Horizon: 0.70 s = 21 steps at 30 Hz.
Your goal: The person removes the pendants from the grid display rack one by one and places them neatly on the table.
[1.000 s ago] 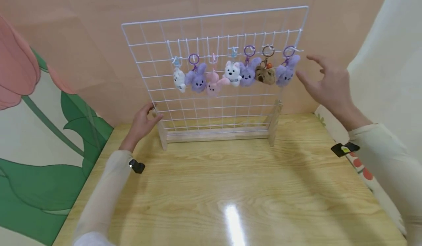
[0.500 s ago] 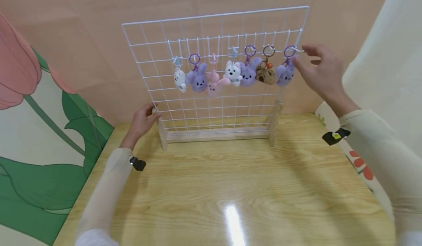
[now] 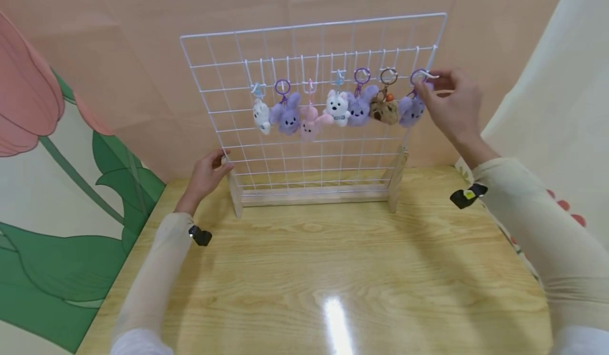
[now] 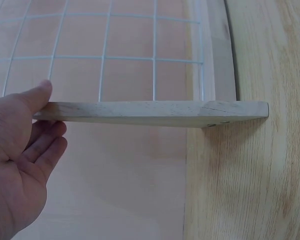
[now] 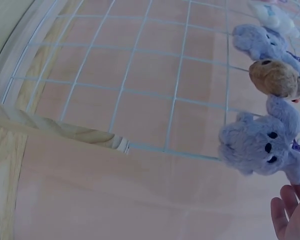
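Observation:
A white wire grid on a wooden stand carries a row of plush keychains on hooks. My left hand grips the stand's left wooden side piece, thumb above it and fingers beneath in the left wrist view. At the right end hangs a purple plush keychain by a purple ring. My right hand is at that ring and the hook, with the thumb overlapping the ring. Whether it pinches the ring cannot be seen. In the right wrist view, its fingers appear below the plush's ear.
Beside the right-end plush hang a brown plush, another purple one and a white dog. Further left are a pink plush, a purple one and a white one. The stand is on a wooden table.
My right hand has moved left from beside the grid to the ring of the right-end purple plush. My left hand has stayed at the stand's left side piece.

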Available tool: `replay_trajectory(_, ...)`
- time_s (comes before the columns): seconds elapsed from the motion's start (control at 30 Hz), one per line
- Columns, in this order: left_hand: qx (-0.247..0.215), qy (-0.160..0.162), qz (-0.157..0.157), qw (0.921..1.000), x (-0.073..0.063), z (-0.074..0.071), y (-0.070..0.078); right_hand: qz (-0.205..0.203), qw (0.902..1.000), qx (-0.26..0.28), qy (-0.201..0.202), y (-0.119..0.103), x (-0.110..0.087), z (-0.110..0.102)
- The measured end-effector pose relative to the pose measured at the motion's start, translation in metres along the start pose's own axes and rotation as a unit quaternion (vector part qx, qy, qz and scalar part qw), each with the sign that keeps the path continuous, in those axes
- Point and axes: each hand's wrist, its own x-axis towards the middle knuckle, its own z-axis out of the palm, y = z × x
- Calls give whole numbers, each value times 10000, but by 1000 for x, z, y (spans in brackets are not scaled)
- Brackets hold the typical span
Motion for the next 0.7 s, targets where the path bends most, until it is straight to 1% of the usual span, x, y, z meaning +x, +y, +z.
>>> replay_trajectory(0.1,-23,29,17,10000,0,0,0,81,9999,99,89,-2,1,1)
replay_trajectory(0.2,-11,41,24,10000,0,0,-2,169,9997,83,130,-3,1,2)
replay_trajectory(0.53,41,-14,-51,10000,-1,0,-4,492,9986,-168,-124,-3,4,-2)
replay_trajectory(0.7,77,-61,-74,9999,0,-1,-4,653,9977,-122,-97,-3,6,-4)
